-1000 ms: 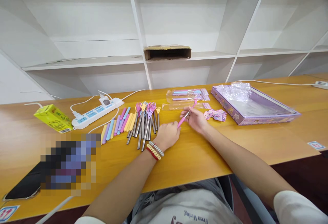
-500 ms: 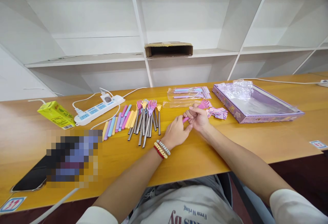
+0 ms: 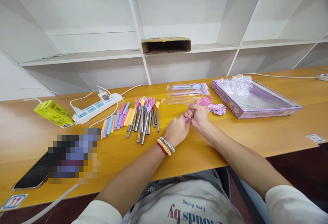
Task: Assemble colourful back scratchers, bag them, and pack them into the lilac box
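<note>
My left hand [image 3: 177, 130], with beaded bracelets at its wrist, is closed around the pink handle end of a back scratcher [image 3: 206, 100]. Just below that scratcher's pink hand-shaped head, my right hand [image 3: 198, 115] grips the shaft; most of the shaft is hidden in my fingers. Left of my hands lies a pile of metal-shafted back scratcher heads [image 3: 145, 118] in pink, yellow and purple. Beside the pile is a row of pastel handles [image 3: 118, 120]. Small pink printed cards [image 3: 217, 109] lie just past my right hand.
Bagged back scratchers [image 3: 188, 90] lie toward the back. A purple box [image 3: 263, 114] with clear plastic in it stands at right. On the left are a power strip [image 3: 97, 108], a yellow drink carton [image 3: 53, 113] and a phone [image 3: 33, 171]. A cardboard box [image 3: 166, 45] sits on the shelf.
My left hand has closed from loosely extended fingers into a fist around the handle end. The right hand still grips the scratcher. The view has shifted slightly.
</note>
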A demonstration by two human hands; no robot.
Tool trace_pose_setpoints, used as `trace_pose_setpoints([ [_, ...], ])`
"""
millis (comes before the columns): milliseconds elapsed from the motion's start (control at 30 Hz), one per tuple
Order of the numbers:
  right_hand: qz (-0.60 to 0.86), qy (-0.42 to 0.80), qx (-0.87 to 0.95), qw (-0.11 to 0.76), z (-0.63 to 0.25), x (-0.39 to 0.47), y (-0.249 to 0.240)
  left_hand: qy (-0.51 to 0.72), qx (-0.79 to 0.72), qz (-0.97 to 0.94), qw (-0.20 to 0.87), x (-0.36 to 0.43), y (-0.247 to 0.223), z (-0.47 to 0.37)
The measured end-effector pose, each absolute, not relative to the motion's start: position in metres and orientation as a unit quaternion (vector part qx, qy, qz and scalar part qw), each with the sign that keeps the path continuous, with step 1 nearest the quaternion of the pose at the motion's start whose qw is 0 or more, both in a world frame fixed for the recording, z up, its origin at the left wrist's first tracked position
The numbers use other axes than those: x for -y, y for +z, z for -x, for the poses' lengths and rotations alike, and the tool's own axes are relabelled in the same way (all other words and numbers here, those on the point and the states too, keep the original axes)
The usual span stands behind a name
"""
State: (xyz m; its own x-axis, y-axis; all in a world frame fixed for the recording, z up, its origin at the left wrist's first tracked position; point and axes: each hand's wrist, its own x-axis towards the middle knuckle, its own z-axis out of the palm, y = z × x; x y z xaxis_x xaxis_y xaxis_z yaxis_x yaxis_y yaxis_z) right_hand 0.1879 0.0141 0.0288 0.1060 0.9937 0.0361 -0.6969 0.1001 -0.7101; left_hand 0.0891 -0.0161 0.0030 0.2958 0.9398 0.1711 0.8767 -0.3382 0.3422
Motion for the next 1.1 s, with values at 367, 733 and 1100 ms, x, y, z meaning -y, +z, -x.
trace_pose_setpoints([
  [367,0.268,0.620,0.262,0.690,-0.195,-0.007,0.043,0.194,-0.473,-0.806,0.297,0.010,0.026,-0.080],
  [733,0.200,0.656,0.321,0.652,-0.201,0.005,0.051,0.137,-0.408,-0.692,0.580,0.020,0.040,-0.068],
  [1100,0.228,0.619,0.284,0.695,-0.204,-0.002,0.053,0.185,-0.590,-0.783,0.067,0.035,0.025,-0.086],
])
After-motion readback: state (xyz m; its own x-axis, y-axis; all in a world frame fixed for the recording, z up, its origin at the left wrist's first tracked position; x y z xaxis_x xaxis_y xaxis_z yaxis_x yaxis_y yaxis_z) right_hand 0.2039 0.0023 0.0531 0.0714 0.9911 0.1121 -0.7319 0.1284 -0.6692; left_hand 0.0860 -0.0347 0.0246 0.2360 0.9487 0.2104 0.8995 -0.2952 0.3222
